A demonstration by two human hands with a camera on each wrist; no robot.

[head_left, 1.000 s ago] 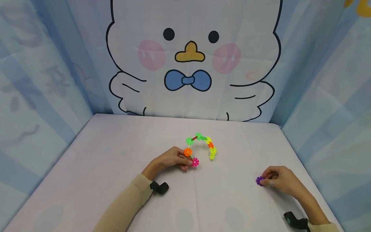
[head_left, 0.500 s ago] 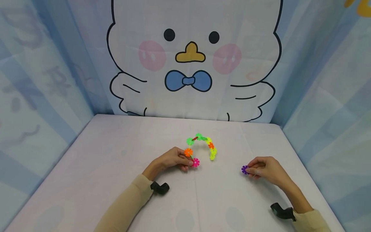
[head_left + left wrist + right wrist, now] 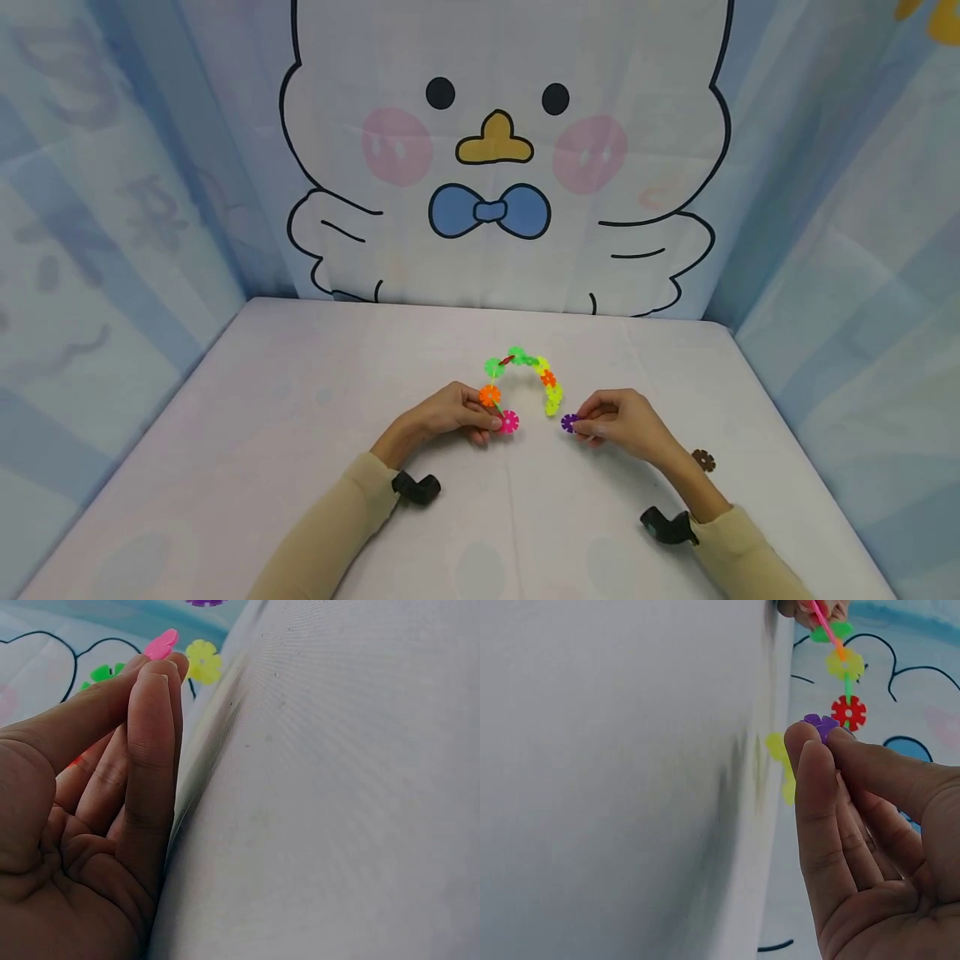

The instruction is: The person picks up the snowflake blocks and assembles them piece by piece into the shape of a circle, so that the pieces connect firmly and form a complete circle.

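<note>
A curved chain of snowflake discs (image 3: 517,355), in green, red, orange, yellow and pink, arches over the middle of the table. My left hand (image 3: 450,410) pinches its near left end, at the pink snowflake disc (image 3: 510,422). In the left wrist view that pink disc (image 3: 162,645) stands out past the fingertips. My right hand (image 3: 621,422) pinches a loose purple snowflake disc (image 3: 569,423) between thumb and fingers, just right of the chain's yellow end (image 3: 552,408). The right wrist view shows the purple disc (image 3: 821,726) partly covered by the fingertips.
A brown snowflake disc (image 3: 703,460) lies on the white table (image 3: 360,350) beside my right forearm. Behind the table hangs a cloth backdrop (image 3: 495,275) with a cartoon figure. Printed curtains (image 3: 112,208) close off both sides.
My right hand has moved left and away from me with the purple disc, up close to the chain. The brown disc has come into view. My left hand keeps its place.
</note>
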